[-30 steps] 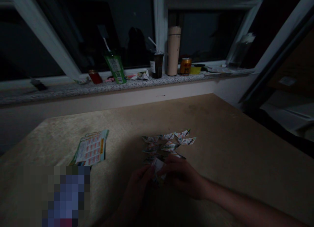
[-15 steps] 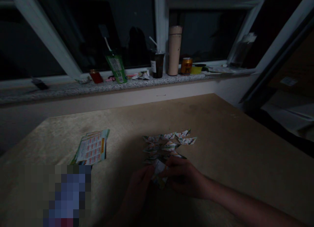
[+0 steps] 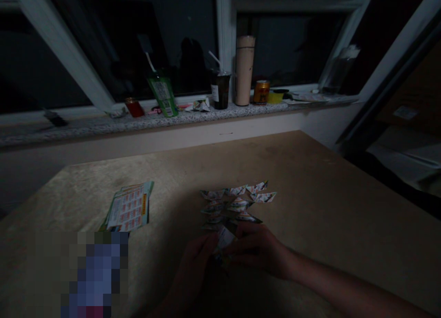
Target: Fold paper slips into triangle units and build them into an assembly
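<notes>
Between my two hands is a small folded piece of printed paper, its pale side facing up. My left hand pinches its left edge, with the thumb on top. My right hand has its fingers closed on the right side, covering part of the print. Just beyond my hands, several folded paper boats stand in loose rows on the table. The nearest ones are partly hidden behind my fingers and the held paper.
A stack of printed leaflets lies at the left of the brown table, above a blurred-out patch. On the granite windowsill stand a green cup, a dark drink cup, a pink thermos and an orange can.
My right hand's fingers have shifted slightly over the folded paper, and the paper's lower part has turned a little. The boats and leaflets stay where they were.
</notes>
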`<act>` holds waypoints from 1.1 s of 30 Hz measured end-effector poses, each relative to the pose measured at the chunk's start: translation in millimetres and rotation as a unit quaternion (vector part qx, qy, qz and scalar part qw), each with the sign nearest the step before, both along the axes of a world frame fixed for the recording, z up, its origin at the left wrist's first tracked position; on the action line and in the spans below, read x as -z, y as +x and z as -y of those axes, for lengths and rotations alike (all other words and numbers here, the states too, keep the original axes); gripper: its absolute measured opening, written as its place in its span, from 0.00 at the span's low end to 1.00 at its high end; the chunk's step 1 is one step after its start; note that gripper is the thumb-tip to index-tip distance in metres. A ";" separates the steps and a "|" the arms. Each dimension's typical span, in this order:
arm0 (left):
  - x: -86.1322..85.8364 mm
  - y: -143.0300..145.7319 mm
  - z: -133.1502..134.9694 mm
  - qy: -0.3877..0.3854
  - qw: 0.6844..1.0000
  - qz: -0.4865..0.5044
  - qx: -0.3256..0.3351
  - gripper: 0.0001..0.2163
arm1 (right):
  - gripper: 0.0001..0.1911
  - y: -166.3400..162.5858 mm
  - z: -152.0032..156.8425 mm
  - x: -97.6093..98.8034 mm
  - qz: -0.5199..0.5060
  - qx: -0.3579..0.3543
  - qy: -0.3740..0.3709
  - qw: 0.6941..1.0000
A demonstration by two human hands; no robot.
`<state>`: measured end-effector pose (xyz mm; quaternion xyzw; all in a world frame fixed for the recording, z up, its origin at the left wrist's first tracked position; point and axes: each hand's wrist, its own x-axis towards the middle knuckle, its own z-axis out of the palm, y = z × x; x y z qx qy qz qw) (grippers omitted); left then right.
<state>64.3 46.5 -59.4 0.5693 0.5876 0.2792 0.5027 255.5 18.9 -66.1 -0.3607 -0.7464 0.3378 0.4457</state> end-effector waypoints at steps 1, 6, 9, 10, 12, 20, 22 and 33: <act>0.1 -0.7 0.7 -0.003 1.000 0.003 -0.014 0.22 | 0.13 -0.8 -0.4 0.6 -0.007 0.008 -0.007 1.000; -1.8 -2.2 2.4 0.006 1.000 0.006 -0.007 0.23 | 0.12 -4.1 -1.7 3.8 -0.037 0.044 -0.036 0.998; -3.2 -0.9 2.0 0.010 0.999 0.013 0.043 0.21 | 0.15 -6.0 0.0 5.3 -0.058 0.059 -0.076 0.994; -3.4 -0.3 1.7 0.007 0.998 0.022 0.066 0.20 | 0.17 -6.5 0.7 5.8 -0.064 0.061 -0.092 0.992; -3.9 1.0 1.3 0.002 0.994 0.038 0.105 0.20 | 0.19 -7.2 2.0 6.7 -0.064 0.066 -0.110 0.990; -7.5 0.9 5.8 0.023 0.992 0.037 0.120 0.20 | 0.13 -8.6 3.3 1.4 -0.017 0.081 -0.086 0.993; -5.4 -0.7 6.7 0.023 0.995 0.019 0.090 0.19 | 0.12 -9.2 3.6 -1.6 -0.022 0.080 -0.082 0.993; -5.7 1.5 6.4 -0.004 0.983 0.093 0.156 0.09 | 0.11 -10.8 4.0 -1.6 -0.015 0.105 -0.080 0.991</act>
